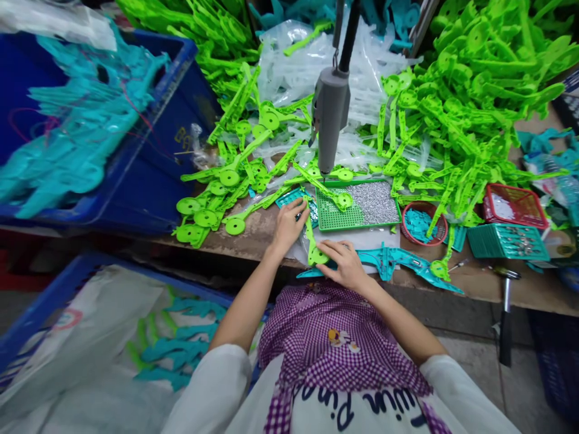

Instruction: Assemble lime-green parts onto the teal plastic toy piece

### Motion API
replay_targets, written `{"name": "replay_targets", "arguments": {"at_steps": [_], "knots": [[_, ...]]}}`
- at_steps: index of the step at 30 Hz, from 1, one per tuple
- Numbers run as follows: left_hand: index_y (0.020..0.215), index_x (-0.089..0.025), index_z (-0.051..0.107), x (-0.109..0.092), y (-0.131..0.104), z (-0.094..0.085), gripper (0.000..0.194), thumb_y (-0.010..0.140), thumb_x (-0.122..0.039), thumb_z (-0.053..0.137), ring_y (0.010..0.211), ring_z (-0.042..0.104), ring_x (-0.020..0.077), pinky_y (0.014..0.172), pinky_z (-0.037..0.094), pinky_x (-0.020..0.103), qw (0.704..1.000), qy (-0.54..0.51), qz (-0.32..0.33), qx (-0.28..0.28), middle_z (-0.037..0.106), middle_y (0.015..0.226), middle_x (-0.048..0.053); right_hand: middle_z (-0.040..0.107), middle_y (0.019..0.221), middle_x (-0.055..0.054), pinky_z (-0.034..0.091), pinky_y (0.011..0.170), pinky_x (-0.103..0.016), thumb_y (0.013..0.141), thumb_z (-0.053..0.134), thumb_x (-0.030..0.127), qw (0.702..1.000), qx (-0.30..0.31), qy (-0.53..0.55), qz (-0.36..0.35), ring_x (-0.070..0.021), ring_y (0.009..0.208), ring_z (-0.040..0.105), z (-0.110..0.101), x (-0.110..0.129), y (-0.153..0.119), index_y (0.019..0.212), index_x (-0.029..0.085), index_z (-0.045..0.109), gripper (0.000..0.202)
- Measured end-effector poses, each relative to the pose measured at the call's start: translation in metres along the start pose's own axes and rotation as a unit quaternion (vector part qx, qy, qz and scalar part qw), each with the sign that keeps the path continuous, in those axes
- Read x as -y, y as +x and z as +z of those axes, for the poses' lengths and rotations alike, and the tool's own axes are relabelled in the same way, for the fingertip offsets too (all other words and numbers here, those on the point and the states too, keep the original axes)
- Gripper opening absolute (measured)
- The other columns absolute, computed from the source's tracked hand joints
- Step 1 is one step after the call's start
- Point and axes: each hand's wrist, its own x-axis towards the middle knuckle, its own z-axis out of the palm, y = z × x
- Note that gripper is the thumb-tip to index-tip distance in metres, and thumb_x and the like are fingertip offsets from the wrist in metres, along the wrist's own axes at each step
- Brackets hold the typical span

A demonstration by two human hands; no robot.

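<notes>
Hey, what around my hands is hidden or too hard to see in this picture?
- Head view: part of the teal piece lies under the right hand.
- Head view: what the left hand fingers touch is covered by the hand itself.
- Head view: the contents of the green tray are too small to identify.
- Head view: the hanging grey tool has its top cut off by the edge.

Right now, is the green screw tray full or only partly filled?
Partly filled. The green screw tray has silvery screws heaped over its right part, while its left part shows bare green grid, with a green plastic piece lying across it.
</notes>
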Motion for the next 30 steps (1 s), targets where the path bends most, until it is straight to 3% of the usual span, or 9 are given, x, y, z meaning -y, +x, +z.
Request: {"name": "replay_targets", "arguments": {"at_steps": [5, 10, 15, 18, 20, 23, 25, 27, 30], "knots": [[0.113, -0.016, 0.071, -0.002, -0.001, 0.002, 0.029, 0.095, -0.031, 0.053, 0.124, 0.061, 0.0258, 0.109, 0.041, 0.045, 0.999, 0.025, 0.022, 0.006, 0.066, 0.133, 0.012, 0.067, 0.132, -0.009, 0.035, 0.108, -0.046, 0.099, 0.047, 0.029, 0.997, -0.002, -0.044, -0.058, -0.0210, 0.122, 0.062, 0.001, -0.004, -0.004, 0.128, 0.023, 0.064, 0.034], [0.113, -0.019, 0.071, -0.004, -0.004, -0.001, 0.030, 0.097, -0.031, 0.048, 0.123, 0.060, 0.0249, 0.108, 0.041, 0.044, 0.998, 0.053, 0.028, 0.002, 0.066, 0.132, 0.010, 0.068, 0.131, -0.010, 0.040, 0.103, -0.041, 0.098, 0.051, 0.033, 0.994, -0.010, -0.076, -0.080, -0.0212, 0.121, 0.064, 0.006, -0.010, -0.002, 0.126, 0.022, 0.066, 0.034], [0.116, -0.022, 0.072, -0.015, -0.007, -0.005, 0.032, 0.097, -0.033, 0.049, 0.122, 0.057, 0.0300, 0.102, 0.042, 0.049, 0.991, 0.132, 0.000, 0.000, 0.065, 0.135, 0.009, 0.068, 0.130, -0.010, 0.041, 0.104, -0.043, 0.099, 0.050, 0.034, 0.996, -0.012, -0.042, -0.079, -0.0214, 0.122, 0.064, 0.008, -0.008, -0.008, 0.126, 0.021, 0.066, 0.034], [0.118, -0.025, 0.071, -0.025, -0.008, -0.007, 0.031, 0.097, -0.032, 0.049, 0.123, 0.055, 0.0314, 0.103, 0.037, 0.052, 0.986, 0.165, -0.015, 0.004, 0.065, 0.135, 0.008, 0.070, 0.128, -0.007, 0.041, 0.106, -0.048, 0.097, 0.052, 0.037, 0.997, -0.043, 0.011, -0.058, -0.0231, 0.127, 0.060, -0.008, 0.001, -0.002, 0.128, 0.025, 0.064, 0.035], [0.117, -0.027, 0.072, -0.029, -0.009, -0.008, 0.030, 0.097, -0.031, 0.050, 0.123, 0.055, 0.0316, 0.103, 0.034, 0.053, 0.985, 0.169, -0.030, 0.003, 0.065, 0.135, 0.007, 0.068, 0.130, -0.007, 0.040, 0.109, -0.051, 0.097, 0.052, 0.038, 0.991, -0.126, 0.048, -0.015, -0.0238, 0.133, 0.055, -0.029, 0.005, 0.022, 0.136, 0.029, 0.058, 0.041], [0.114, -0.029, 0.073, -0.030, -0.009, -0.009, 0.028, 0.095, -0.032, 0.054, 0.125, 0.052, 0.0328, 0.103, 0.033, 0.055, 0.985, 0.157, -0.068, -0.002, 0.063, 0.136, 0.008, 0.054, 0.146, -0.009, 0.033, 0.115, -0.056, 0.097, 0.050, 0.042, 0.949, -0.298, 0.079, 0.069, -0.0261, 0.145, 0.039, -0.066, -0.007, 0.093, 0.149, 0.030, 0.040, 0.055], [0.115, -0.029, 0.073, -0.029, -0.010, -0.010, 0.027, 0.094, -0.034, 0.057, 0.127, 0.051, 0.0338, 0.102, 0.033, 0.055, 0.986, 0.137, -0.098, 0.002, 0.062, 0.137, 0.009, 0.054, 0.144, -0.009, 0.036, 0.113, -0.054, 0.094, 0.052, 0.051, 0.944, -0.303, 0.125, 0.039, -0.0272, 0.142, 0.041, -0.085, -0.025, 0.147, 0.146, 0.030, 0.042, 0.057], [0.117, -0.031, 0.073, -0.028, -0.011, -0.011, 0.028, 0.091, -0.034, 0.061, 0.127, 0.050, 0.0341, 0.101, 0.033, 0.055, 0.986, 0.114, -0.119, 0.009, 0.062, 0.135, 0.010, 0.062, 0.130, -0.007, 0.045, 0.106, -0.050, 0.093, 0.051, 0.057, 0.945, -0.264, 0.192, 0.002, -0.0254, 0.129, 0.053, -0.094, -0.043, 0.186, 0.136, 0.028, 0.051, 0.052], [0.116, -0.033, 0.073, -0.026, -0.014, -0.009, 0.030, 0.087, -0.033, 0.067, 0.128, 0.050, 0.0331, 0.104, 0.030, 0.055, 0.987, 0.091, -0.133, -0.002, 0.062, 0.133, 0.009, 0.068, 0.105, -0.003, 0.054, 0.090, -0.041, 0.086, 0.058, 0.062, 0.933, -0.232, 0.276, -0.010, -0.0197, 0.101, 0.064, -0.088, -0.052, 0.205, 0.117, 0.025, 0.060, 0.049]]}}
